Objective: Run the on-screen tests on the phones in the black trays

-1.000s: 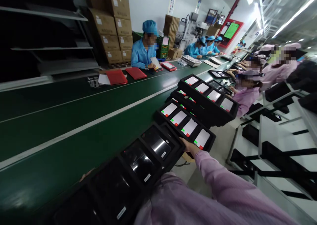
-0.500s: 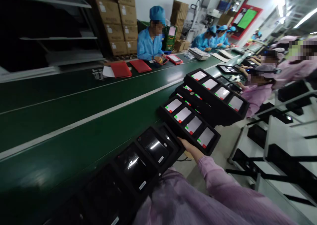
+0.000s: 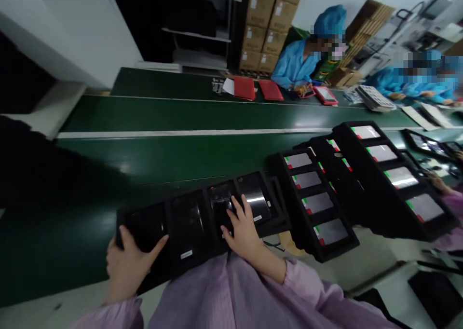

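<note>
The long black tray [image 3: 206, 260] lies along the counter's [image 3: 181, 160] near edge. The left hand [image 3: 126, 266] bends round its left end; I can't tell if it grips. The right hand [image 3: 246, 235] spreads, holding nothing, over its right half.

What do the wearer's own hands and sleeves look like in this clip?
The left hand and right hand are ungloved. The loose, wrinkled sleeves are pale pinkish-lilac, matching the garment over the torso.
</note>
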### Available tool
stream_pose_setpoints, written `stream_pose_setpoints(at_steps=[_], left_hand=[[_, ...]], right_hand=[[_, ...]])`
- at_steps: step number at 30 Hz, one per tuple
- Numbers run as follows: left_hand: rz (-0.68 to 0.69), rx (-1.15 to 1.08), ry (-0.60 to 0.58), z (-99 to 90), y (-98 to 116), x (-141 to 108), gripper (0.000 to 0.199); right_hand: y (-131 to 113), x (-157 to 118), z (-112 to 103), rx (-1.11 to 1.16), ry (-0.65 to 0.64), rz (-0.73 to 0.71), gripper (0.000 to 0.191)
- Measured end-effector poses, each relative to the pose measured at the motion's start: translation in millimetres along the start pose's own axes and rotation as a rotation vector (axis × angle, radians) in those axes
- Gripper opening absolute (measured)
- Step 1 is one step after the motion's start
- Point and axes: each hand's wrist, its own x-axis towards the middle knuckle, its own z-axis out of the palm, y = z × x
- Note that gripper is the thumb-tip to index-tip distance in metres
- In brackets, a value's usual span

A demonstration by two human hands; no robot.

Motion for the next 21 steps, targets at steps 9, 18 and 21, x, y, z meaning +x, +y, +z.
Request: stream_pose_setpoints(at_steps=[9, 18, 21], left_hand=[[-0.051, -0.097, -0.068, -12.7, 27, -10, 0.1], [0.036, -0.087, -0.014, -0.1, 21, -1, 0.099], [0.065, -0.081, -0.021, 1.2, 15, 0, 0.101]], right_hand=[[-2, 14, 6, 0.009, -0.006, 0.069, 0.051], [-43, 13, 32, 0.052, -0.194, -0.13, 0.055], [-47, 23, 40, 0.062, -0.19, -0.116, 0.054]])
